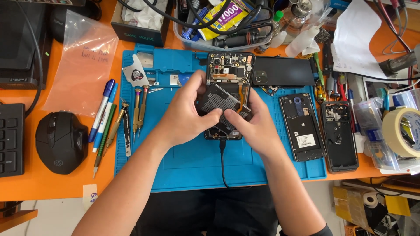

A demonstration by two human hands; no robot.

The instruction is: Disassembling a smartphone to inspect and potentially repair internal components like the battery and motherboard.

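Observation:
An opened smartphone (229, 70) lies face down on the blue work mat (188, 166), its circuit board and orange flex cables exposed. A black cable (222, 161) runs from its lower end towards me. My left hand (186, 116) and my right hand (256, 124) meet over the phone's middle. Both pinch a dark, mesh-patterned flat part (218, 99) that sits tilted above the phone body. The phone's lower half is hidden under my fingers.
A black back cover (284, 72) and two more opened phones (302, 126) (339, 135) lie to the right. Screwdrivers, tweezers and pens (118, 122) line the mat's left edge. A black mouse (61, 142), a keyboard corner (11, 140), a tape roll (404, 131) and a cluttered bin (218, 26) surround it.

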